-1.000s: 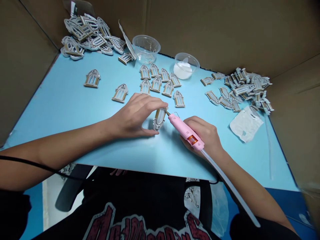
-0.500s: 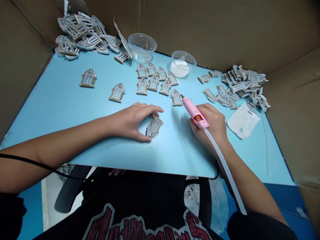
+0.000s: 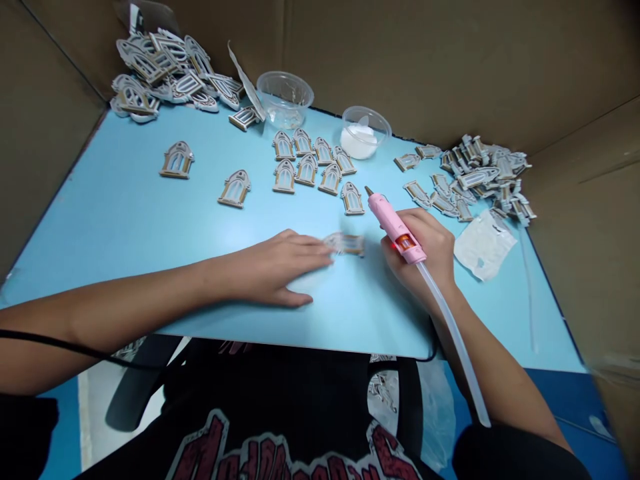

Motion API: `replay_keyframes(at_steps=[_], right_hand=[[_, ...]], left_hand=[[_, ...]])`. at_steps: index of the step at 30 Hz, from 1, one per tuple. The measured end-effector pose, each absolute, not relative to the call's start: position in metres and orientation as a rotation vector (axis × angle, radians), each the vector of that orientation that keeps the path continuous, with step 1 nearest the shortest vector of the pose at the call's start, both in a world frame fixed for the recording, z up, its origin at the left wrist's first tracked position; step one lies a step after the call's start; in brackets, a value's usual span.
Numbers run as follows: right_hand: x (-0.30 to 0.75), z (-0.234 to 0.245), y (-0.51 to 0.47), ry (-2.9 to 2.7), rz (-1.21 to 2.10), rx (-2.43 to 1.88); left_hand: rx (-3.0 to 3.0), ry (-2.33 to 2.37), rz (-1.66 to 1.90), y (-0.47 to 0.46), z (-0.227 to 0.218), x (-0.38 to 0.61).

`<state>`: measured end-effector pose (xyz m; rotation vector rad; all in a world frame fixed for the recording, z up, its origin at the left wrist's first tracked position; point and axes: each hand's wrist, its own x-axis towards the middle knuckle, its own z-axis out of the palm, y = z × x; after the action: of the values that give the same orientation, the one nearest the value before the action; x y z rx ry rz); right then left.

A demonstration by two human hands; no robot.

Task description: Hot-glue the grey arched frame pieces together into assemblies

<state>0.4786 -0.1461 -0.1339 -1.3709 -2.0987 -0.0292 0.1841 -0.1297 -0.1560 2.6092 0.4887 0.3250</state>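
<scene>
My left hand lies low on the blue table, fingers stretched toward a small arched window piece, which is blurred by motion at its fingertips. My right hand is wrapped round a pink glue gun with a clear glue stick trailing back over my forearm; its nozzle points up-left, away from the piece.
Several finished window pieces lie in rows at the centre back, two more to the left. Heaps of parts sit at the back left and right. Two clear plastic cups and a white bag. Cardboard walls surround.
My left hand let the window piece down from upright, flattened, and slid it right across the table. The glue gun pulled back from the piece to the right.
</scene>
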Motion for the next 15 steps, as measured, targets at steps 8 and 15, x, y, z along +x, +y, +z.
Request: replay_keyframes(at_steps=[8, 15], right_hand=[[0.479, -0.139, -0.142, -2.116, 0.056, -1.346], [0.473, -0.143, -0.140, -1.997, 0.126, -1.361]], left_hand=[[2.660, 0.937, 0.362, -0.108, -0.154, 0.174], [2.430, 1.763, 0.425, -0.075, -0.159, 0.145]])
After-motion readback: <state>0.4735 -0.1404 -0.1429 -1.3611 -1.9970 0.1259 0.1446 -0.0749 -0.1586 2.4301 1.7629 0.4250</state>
